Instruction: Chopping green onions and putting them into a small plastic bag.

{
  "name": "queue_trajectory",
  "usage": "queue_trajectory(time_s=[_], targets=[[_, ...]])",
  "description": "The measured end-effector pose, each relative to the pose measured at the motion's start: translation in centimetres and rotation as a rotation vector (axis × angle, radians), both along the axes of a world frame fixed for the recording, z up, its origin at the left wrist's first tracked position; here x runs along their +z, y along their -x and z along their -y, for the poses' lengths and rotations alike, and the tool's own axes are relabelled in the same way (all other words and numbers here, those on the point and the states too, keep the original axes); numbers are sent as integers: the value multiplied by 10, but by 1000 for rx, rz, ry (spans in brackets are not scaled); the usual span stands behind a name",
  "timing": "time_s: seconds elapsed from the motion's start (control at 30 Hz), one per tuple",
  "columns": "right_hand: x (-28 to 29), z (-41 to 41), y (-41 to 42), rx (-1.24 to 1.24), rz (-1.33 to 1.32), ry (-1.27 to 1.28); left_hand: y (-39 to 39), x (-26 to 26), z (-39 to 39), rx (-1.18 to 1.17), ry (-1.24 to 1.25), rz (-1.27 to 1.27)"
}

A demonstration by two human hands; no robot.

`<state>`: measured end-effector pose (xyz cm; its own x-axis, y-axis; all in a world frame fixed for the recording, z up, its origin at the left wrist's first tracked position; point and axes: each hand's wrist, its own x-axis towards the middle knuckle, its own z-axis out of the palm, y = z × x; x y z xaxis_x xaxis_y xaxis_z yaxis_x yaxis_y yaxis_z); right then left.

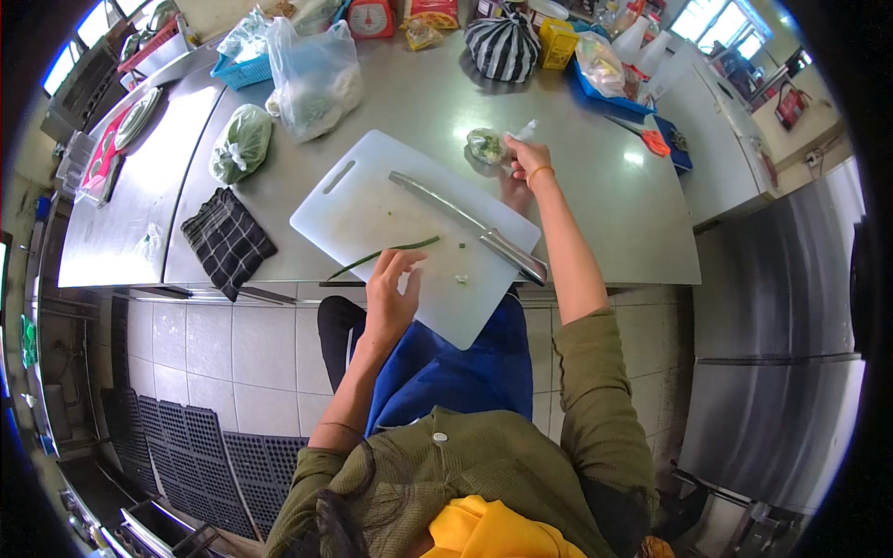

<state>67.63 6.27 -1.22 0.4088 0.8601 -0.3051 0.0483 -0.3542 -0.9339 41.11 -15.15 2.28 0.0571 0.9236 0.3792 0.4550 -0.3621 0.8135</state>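
Observation:
My right hand (528,159) grips the gathered neck of a small clear plastic bag (486,146) with green and pale pieces inside, just beyond the cutting board's far right edge. Over the near left side of the white cutting board (363,202), my left hand (392,289) is empty, its fingers curled but apart. A long thin green vegetable stalk (384,254) lies by its fingertips, one end past the board's edge. The kitchen knife (453,213) rests diagonally on the board, its metal handle toward me. Small green and white scraps (461,279) lie near it.
A checked dark cloth (229,240) hangs slightly over the table's front edge. Plastic bags of produce (241,143) stand at left. Farther back are a red scale (371,19), a striped bag (502,49) and a yellow box (557,43). Orange-handled scissors (652,141) lie right.

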Motion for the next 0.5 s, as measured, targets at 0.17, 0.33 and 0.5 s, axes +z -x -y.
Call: queue_trajectory(time_s=[0.17, 0.33, 0.5], targets=[[6, -4, 14, 12, -3, 43, 7, 7, 6, -7, 11, -11], [21, 9, 25, 114, -87, -428, 17, 14, 4, 42, 1, -19], [65, 37, 50, 340, -95, -441, 39, 23, -5, 131, -47, -13]])
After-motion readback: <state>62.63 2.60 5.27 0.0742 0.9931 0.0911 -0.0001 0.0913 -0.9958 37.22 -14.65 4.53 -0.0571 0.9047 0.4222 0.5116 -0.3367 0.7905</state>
